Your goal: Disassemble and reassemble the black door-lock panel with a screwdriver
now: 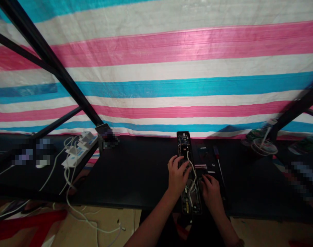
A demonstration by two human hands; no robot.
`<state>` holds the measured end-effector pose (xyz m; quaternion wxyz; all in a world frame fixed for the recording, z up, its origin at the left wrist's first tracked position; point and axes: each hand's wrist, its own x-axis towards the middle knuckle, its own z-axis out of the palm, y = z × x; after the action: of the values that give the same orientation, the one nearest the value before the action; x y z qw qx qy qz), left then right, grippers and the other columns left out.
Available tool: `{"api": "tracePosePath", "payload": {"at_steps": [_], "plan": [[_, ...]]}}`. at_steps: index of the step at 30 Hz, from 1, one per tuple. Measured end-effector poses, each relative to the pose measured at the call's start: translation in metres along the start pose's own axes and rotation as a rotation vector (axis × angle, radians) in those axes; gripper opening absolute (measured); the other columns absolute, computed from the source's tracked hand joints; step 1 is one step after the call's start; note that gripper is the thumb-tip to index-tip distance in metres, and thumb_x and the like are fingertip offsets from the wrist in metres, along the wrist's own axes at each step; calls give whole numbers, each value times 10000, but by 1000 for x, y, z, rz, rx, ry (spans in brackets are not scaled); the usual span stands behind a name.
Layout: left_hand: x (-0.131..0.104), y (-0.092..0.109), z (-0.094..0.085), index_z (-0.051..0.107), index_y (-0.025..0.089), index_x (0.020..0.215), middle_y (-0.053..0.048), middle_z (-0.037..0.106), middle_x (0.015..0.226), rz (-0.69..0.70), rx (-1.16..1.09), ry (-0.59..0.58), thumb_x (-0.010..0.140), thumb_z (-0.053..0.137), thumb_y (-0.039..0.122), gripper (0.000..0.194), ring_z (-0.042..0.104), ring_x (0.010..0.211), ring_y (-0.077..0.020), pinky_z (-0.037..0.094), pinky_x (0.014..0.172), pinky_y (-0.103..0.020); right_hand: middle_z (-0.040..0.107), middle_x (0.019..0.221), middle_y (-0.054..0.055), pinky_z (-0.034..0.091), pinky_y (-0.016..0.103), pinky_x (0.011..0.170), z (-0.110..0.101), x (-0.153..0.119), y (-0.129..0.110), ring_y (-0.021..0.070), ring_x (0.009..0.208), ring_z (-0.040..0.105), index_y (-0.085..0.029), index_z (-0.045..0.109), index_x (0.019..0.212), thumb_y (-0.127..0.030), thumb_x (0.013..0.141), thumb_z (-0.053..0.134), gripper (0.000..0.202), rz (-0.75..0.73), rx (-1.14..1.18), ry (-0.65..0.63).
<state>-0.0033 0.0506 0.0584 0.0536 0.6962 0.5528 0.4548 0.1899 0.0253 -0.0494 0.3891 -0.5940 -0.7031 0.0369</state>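
A long, narrow black device casing (183, 137) lies open on the black table, with a circuit board at its far end and white wires along its inside. Over its left side and middle rests my left hand (177, 174), fingers spread and touching the casing. My right hand (210, 189) is on the table just right of the casing, its fingers bent and close together; whatever may be between the fingertips is too small to make out. Beyond it are a pink strip (200, 166) and small white pieces (211, 172). A screwdriver (219, 164) lies to the right.
On the left, a white power strip (75, 156) holds plugs and trailing white cables. A phone-like device (103, 129) stands at the back. A plastic cup (264, 147) with a straw stands at the back right. Black metal poles (53, 68) frame a striped sheet (172, 79).
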Motion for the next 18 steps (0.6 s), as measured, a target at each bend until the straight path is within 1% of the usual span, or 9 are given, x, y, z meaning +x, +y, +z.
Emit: {"api": "tracePosePath", "payload": {"at_steps": [1,3,6,9,11,13,15,18], "plan": [[1,5,0,736,241,1137,-94,680,1206,9,-33,-1,906,681,242,237,523,1218,-283,486,1023,-485,635,1104,194,523,507,895,-1,0,-1,318,1033,581,-145,704,1127,-401,1028,414,399,5,7,-3],[1,17,3,722,232,1164,-75,705,1082,46,-102,-62,917,671,254,254,576,1099,-245,503,973,-430,638,1086,180,524,502,891,-5,1,-5,313,1022,587,-158,699,1118,-385,1018,439,359,19,29,-17],[-3,35,15,725,226,1148,-63,725,1044,130,-143,-227,929,653,262,233,598,1048,-224,487,957,-394,647,1046,167,535,493,863,-10,0,-8,306,970,605,-167,696,1040,-333,985,475,282,40,60,-43],[-7,47,30,743,207,1041,-64,741,981,197,-48,-388,927,652,269,159,602,1033,-232,463,945,-403,662,1040,172,553,485,832,-14,-5,-8,305,944,624,-173,682,975,-284,935,493,223,47,98,-36],[-7,50,39,738,196,946,-59,741,905,229,54,-467,923,658,297,131,599,1007,-239,442,938,-418,674,1054,169,562,479,837,-17,-8,-5,303,962,641,-180,679,964,-273,909,496,212,61,122,-24],[-6,51,46,722,188,887,-53,738,864,273,142,-518,930,648,324,161,595,997,-238,417,958,-426,684,1064,160,568,471,854,-23,-11,-4,296,976,660,-184,688,967,-273,901,487,229,93,130,-30],[-3,50,49,714,179,867,-55,740,858,314,202,-550,943,625,318,181,594,997,-236,398,981,-428,691,1091,152,572,457,873,-34,-11,-5,285,983,679,-185,703,992,-280,914,471,263,130,125,-50],[-2,49,52,724,168,843,-71,742,827,343,253,-586,940,608,258,176,603,980,-248,392,986,-443,694,1155,146,570,452,904,-57,-7,-12,281,1008,692,-185,713,1055,-327,947,465,305,149,107,-48]]}}
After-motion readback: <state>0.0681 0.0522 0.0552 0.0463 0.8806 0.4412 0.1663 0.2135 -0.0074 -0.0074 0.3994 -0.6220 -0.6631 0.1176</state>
